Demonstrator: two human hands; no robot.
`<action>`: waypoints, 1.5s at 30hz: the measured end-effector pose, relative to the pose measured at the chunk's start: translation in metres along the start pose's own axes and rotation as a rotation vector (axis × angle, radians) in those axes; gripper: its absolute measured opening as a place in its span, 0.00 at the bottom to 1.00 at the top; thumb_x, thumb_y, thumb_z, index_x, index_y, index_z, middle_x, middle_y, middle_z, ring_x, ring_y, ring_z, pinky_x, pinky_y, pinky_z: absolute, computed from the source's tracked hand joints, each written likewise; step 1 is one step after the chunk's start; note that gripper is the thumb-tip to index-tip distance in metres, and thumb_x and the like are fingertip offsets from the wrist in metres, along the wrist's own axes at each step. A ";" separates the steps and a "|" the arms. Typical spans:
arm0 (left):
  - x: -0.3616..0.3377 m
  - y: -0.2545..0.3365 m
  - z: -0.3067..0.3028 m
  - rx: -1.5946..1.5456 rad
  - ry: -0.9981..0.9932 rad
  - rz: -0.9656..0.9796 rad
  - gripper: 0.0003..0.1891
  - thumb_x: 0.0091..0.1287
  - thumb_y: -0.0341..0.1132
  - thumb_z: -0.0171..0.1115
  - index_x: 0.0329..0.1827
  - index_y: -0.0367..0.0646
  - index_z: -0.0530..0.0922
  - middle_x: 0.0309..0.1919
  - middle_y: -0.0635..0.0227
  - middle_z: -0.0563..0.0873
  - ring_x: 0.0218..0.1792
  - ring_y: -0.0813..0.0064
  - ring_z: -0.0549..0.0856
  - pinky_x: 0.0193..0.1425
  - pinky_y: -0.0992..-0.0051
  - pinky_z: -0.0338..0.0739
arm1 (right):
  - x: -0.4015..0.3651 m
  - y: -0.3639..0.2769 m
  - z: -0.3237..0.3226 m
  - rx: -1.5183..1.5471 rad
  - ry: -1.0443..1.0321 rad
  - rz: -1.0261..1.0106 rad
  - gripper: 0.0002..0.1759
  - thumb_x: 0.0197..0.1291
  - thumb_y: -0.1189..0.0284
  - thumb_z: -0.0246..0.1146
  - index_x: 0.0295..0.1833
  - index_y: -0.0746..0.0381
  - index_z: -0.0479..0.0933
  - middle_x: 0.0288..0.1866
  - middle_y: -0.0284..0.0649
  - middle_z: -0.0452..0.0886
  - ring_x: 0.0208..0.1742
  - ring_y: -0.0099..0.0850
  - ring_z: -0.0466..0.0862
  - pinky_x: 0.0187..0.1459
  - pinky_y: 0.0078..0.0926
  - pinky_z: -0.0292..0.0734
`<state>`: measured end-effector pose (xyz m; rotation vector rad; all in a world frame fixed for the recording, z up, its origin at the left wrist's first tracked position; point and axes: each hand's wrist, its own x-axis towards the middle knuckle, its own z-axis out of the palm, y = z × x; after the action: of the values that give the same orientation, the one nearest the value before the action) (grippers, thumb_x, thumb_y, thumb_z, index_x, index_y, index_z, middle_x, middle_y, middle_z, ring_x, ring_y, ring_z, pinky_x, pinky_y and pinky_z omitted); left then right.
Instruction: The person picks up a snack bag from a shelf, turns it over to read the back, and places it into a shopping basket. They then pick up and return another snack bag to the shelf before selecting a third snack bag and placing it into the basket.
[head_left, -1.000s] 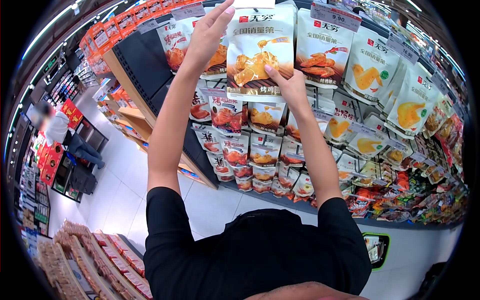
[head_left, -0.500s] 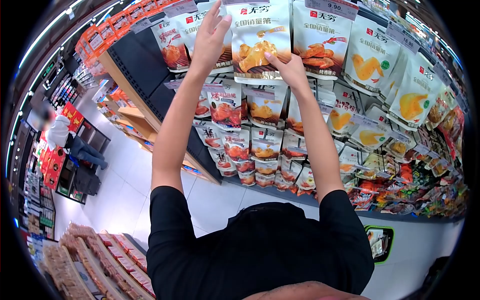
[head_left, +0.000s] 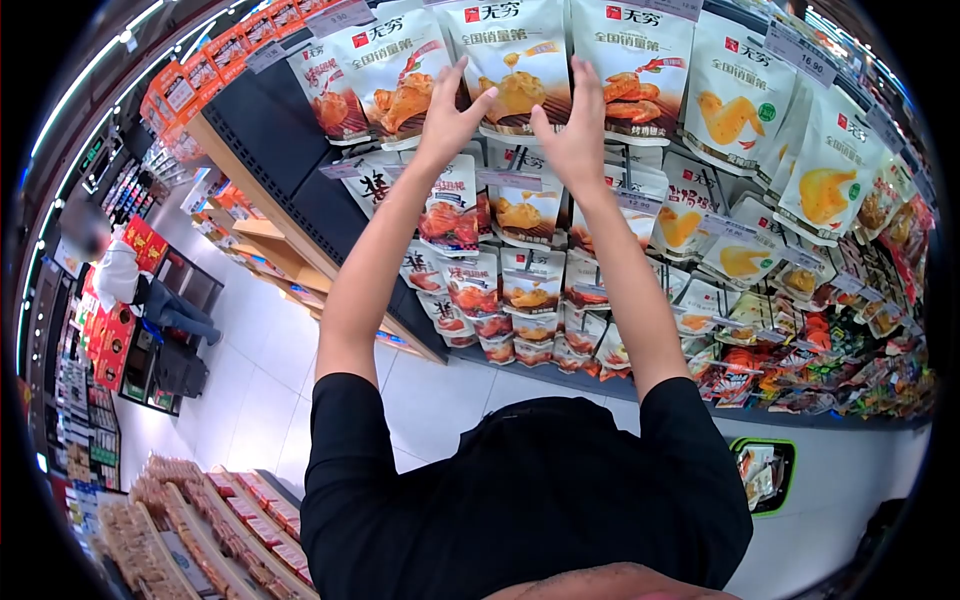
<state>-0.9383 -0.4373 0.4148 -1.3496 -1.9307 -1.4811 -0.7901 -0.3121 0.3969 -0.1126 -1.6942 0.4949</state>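
A white and brown snack pouch (head_left: 515,88) with a picture of golden chicken pieces hangs in the top row of the rack. My left hand (head_left: 452,122) is at its lower left side, fingers apart, overlapping the edge of the neighbouring chicken pouch (head_left: 392,85). On the other side, my right hand (head_left: 577,132) has its thumb over the pouch's lower right part and its fingers spread upward along the edge. Another pouch with red-brown wings (head_left: 635,95) hangs just right of that hand. Both palms face inward, and neither hand is closed round anything.
More hanging pouches (head_left: 525,205) fill the rows below, with price tags (head_left: 800,52) on the hooks. A green-rimmed basket (head_left: 765,475) with packets stands on the floor at right. Packaged goods (head_left: 215,530) are behind at left; a person (head_left: 130,275) stands farther off.
My left hand has come down from the pouch's top to its lower left side. My right hand has let go of the lower right corner and spread its fingers. The view has shifted slightly.
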 end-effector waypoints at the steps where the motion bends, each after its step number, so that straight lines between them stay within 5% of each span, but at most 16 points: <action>1: 0.000 -0.001 0.003 -0.018 -0.012 -0.004 0.41 0.60 0.52 0.67 0.72 0.43 0.61 0.70 0.38 0.58 0.74 0.49 0.57 0.73 0.62 0.56 | -0.004 -0.002 -0.001 0.000 0.000 0.001 0.42 0.51 0.67 0.66 0.71 0.66 0.58 0.70 0.58 0.58 0.70 0.54 0.61 0.68 0.45 0.58; 10: 0.001 -0.001 0.016 -0.046 0.011 0.035 0.50 0.56 0.51 0.71 0.76 0.44 0.51 0.70 0.40 0.54 0.73 0.48 0.56 0.71 0.58 0.59 | -0.014 0.011 0.021 -0.157 -0.217 0.022 0.47 0.52 0.62 0.65 0.75 0.62 0.52 0.76 0.59 0.44 0.74 0.58 0.54 0.69 0.49 0.57; 29: 0.022 0.007 0.024 0.157 0.039 -0.043 0.49 0.58 0.54 0.68 0.77 0.49 0.50 0.71 0.32 0.50 0.72 0.41 0.57 0.71 0.58 0.59 | 0.013 0.017 0.024 -0.153 -0.346 0.196 0.48 0.52 0.56 0.63 0.76 0.58 0.51 0.75 0.62 0.48 0.72 0.57 0.59 0.67 0.44 0.64; 45: 0.000 -0.010 0.020 -0.137 0.082 -0.049 0.37 0.65 0.47 0.62 0.74 0.45 0.58 0.71 0.44 0.60 0.71 0.52 0.63 0.71 0.62 0.60 | -0.006 0.015 0.003 0.052 -0.294 0.202 0.47 0.52 0.60 0.65 0.74 0.65 0.52 0.74 0.58 0.55 0.72 0.52 0.61 0.69 0.41 0.60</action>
<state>-0.9415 -0.4197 0.4013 -1.2847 -1.8536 -1.6917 -0.7945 -0.3009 0.3855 -0.1819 -1.9658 0.7345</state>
